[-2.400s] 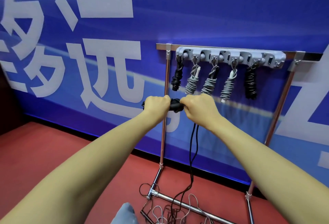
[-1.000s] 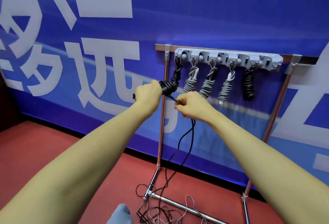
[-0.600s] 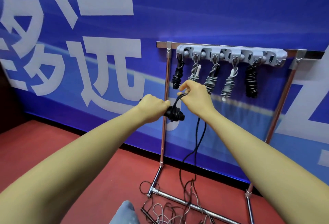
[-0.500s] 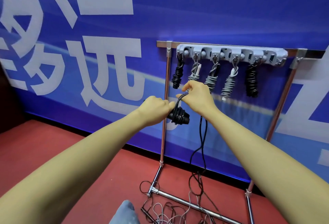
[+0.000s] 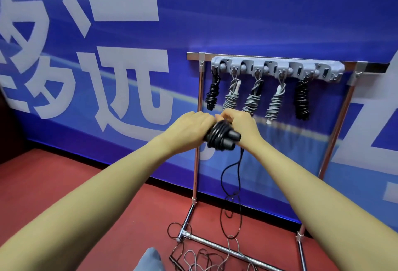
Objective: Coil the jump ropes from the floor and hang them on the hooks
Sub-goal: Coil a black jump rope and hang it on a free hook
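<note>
Both hands (image 5: 217, 129) around black rope coil (image 5: 219, 139)

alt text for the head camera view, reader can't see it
A person's left hand and right hand wind a black jump rope around its handles, its loose end trailing to the red floor. Behind, five coiled ropes hang from a grey hook rail on a metal rack.

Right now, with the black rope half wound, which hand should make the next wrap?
The right hand. It already has the loose cord hanging below it, while the left hand grips the black rope bundle and steadies it.
</note>
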`<state>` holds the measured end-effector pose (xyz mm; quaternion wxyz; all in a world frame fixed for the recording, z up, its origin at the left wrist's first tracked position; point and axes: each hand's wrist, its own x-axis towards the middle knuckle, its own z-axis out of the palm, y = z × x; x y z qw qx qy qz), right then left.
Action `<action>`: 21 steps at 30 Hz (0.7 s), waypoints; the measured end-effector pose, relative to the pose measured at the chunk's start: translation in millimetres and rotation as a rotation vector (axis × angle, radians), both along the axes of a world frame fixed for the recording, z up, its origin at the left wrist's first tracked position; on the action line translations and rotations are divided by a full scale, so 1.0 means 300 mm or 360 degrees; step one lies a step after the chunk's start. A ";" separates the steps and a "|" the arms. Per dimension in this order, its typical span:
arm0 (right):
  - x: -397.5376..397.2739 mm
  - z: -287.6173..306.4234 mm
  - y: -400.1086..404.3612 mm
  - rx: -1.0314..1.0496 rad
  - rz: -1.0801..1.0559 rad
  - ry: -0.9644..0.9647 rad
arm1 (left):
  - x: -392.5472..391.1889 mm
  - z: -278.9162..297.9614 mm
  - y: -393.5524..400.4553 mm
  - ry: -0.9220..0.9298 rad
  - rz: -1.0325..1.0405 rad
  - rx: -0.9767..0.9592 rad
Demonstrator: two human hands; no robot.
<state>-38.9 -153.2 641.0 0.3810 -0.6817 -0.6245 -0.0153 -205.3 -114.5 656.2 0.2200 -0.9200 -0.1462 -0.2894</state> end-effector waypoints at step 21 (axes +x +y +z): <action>-0.062 -0.017 -0.041 -0.0397 0.0093 -0.0836 | 0.097 -0.096 0.043 -0.0218 0.1129 -0.0842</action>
